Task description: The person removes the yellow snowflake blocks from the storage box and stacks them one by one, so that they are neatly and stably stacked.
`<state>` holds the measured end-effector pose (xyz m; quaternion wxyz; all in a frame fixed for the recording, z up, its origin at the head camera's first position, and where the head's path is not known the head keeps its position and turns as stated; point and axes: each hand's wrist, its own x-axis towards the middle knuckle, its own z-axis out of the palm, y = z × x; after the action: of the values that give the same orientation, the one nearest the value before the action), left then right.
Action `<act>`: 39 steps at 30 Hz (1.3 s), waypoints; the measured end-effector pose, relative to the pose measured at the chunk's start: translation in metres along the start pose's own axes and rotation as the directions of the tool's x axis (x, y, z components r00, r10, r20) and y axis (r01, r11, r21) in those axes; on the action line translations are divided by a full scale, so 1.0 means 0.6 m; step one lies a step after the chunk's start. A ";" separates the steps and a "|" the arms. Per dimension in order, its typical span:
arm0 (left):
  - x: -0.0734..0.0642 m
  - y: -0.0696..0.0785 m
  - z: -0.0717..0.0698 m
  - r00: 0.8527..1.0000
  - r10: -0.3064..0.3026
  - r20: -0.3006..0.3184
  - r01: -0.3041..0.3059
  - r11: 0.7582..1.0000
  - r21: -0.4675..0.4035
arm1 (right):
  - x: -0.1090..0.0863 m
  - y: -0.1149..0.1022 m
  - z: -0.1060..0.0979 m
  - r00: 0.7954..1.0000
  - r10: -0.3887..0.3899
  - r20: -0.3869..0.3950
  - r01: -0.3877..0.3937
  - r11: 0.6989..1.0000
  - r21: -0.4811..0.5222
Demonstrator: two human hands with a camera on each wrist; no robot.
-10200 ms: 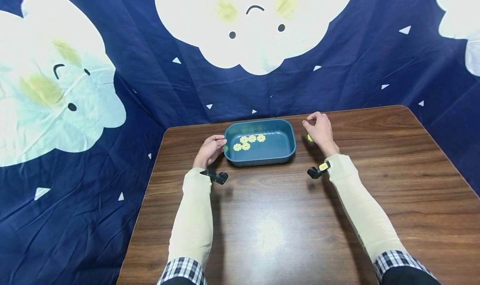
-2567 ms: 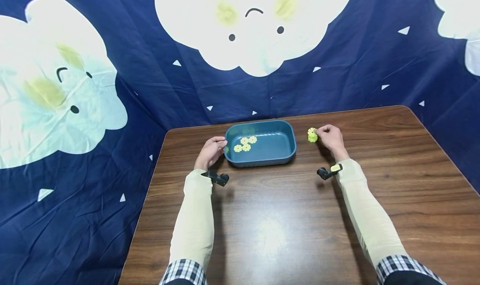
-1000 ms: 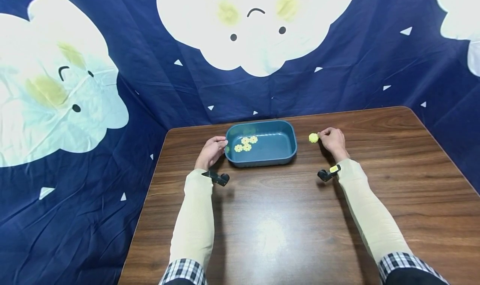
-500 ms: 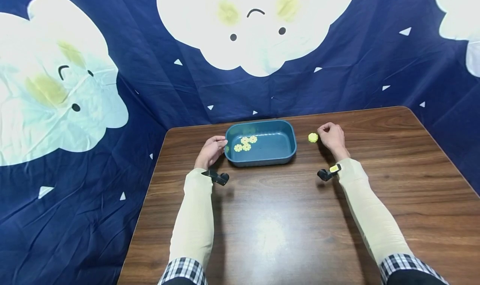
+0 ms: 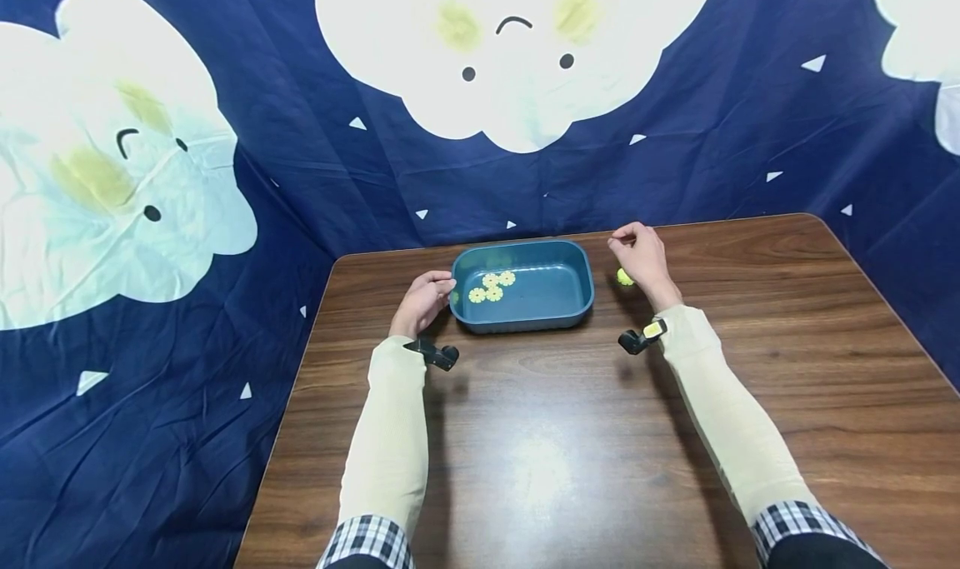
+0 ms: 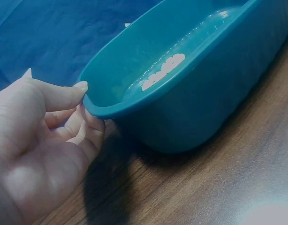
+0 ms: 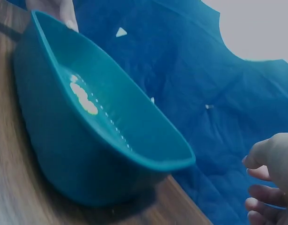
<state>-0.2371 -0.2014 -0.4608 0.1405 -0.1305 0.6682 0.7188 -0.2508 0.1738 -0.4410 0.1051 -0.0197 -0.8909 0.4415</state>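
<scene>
A wooden counter (image 5: pixel 540 427) carries a blue-green basin (image 5: pixel 551 284), its left end pinched by the left hand (image 5: pixel 422 301). The right hand (image 5: pixel 642 258) hovers to the basin's right, loosely curled, nothing visibly gripped. Four yellow flowers (image 5: pixel 492 291) lie in the basin, a yellow piece (image 5: pixel 625 277) right of it.

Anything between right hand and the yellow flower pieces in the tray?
Only the right end wall of the teal tray: the right hand is beyond that end, and the yellow flower pieces lie inside, toward the other. The top is open, nothing visible over them. The left hand grips the left rim, clear of that path.
</scene>
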 end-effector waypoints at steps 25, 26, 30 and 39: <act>-0.005 -0.001 0.002 1.000 0.005 -0.002 -0.005 1.000 0.005 | -0.008 -0.085 0.085 0.981 -0.110 0.158 0.103 0.993 0.056; -0.004 -0.001 0.002 1.000 0.005 -0.001 -0.005 1.000 0.006 | -0.009 -0.087 0.090 0.979 -0.114 0.169 0.105 0.993 0.061; -0.003 -0.002 0.001 1.000 0.005 0.007 -0.005 1.000 0.000 | -0.013 -0.092 0.109 0.972 -0.123 0.200 0.111 0.992 0.067; -0.001 -0.002 -0.002 1.000 0.009 0.010 -0.009 1.000 0.000 | -0.023 -0.098 0.149 0.955 -0.083 0.284 0.088 0.996 -0.002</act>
<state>-0.2361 -0.2025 -0.4617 0.1407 -0.1239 0.6683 0.7199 -0.2523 0.0664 -0.4493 -0.0047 0.0815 -0.8999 0.4284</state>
